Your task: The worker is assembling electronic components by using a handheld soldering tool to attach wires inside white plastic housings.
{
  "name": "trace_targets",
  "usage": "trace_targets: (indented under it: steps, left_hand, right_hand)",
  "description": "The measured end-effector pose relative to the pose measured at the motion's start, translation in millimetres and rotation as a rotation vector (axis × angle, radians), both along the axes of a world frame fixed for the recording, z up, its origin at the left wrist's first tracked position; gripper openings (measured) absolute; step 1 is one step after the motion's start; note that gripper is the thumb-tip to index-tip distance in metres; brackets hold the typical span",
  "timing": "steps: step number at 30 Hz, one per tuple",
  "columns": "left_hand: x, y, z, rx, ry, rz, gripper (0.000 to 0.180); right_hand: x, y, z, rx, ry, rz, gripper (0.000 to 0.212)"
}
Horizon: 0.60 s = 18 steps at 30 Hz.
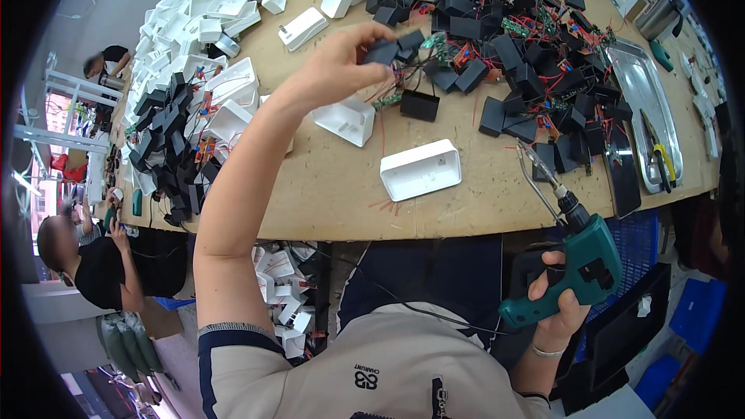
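My left hand (341,66) reaches over the table with its fingers closed round a small black plastic box (382,53), at the near edge of a pile of wired parts. My right hand (557,299) grips a green soldering gun (586,271) by its handle. The metal tip (539,161) points up and away, over the table's front edge. Between the hands lies an open white plastic housing (420,171). A second white housing (344,121) with a circuit board at its edge rests below my left hand, and beside it stands a black box (420,105).
White housings (221,12) are heaped at the far left, with black wired boxes (167,128) nearer. Another black pile (535,70) covers the right. A metal tray (640,101) holds yellow-handled pliers (660,157). A cord (372,285) crosses my lap. One co-worker (101,264) sits at left.
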<state>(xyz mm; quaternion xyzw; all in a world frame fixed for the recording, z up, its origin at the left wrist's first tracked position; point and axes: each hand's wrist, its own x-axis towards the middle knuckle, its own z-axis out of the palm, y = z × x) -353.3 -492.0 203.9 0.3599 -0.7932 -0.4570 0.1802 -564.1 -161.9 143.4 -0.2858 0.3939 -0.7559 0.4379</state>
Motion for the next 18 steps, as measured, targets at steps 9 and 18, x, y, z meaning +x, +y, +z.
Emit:
trace_targets:
  steps: [9, 18]
  left_hand:
    - [-3, -11, 33, -0.886, 0.153, 0.177, 0.029]
    - [8, -18, 23, -0.586, 0.060, 0.217, 0.020]
  right_hand:
    - [3, 4, 0, -0.029, 0.041, 0.010, 0.057]
    - [5, 3, 1, -0.065, 0.023, 0.056, 0.056]
